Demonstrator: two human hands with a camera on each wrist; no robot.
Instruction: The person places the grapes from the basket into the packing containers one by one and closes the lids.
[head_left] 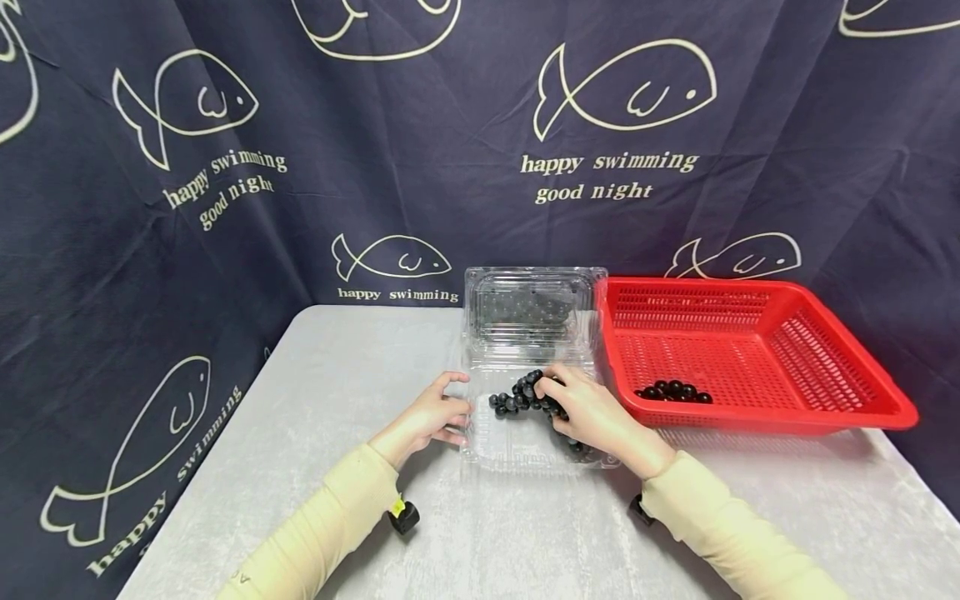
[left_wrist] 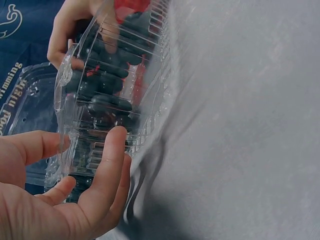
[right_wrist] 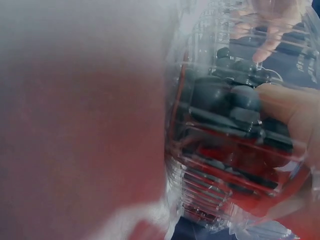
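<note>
A hinged clear plastic box (head_left: 487,442) lies on the table, its lid raised at the back. Inside it rests a bunch of dark grapes (head_left: 517,397). My right hand (head_left: 592,412) reaches down into the box, fingers curled over the grapes; in the right wrist view the box wall partly covers these fingers (right_wrist: 280,102). At the left side of the box is my left hand (head_left: 433,412), its loosely spread fingers (left_wrist: 112,155) against the outside of the wall. Through that wall the left wrist view shows more grapes (left_wrist: 105,82).
To the right stands a red perforated basket (head_left: 825,350), its left side close against the box. Several dark grapes (head_left: 675,390) lie in its near left part. A dark blue curtain (head_left: 480,167) with fish drawings hangs behind the grey-white table (head_left: 337,358).
</note>
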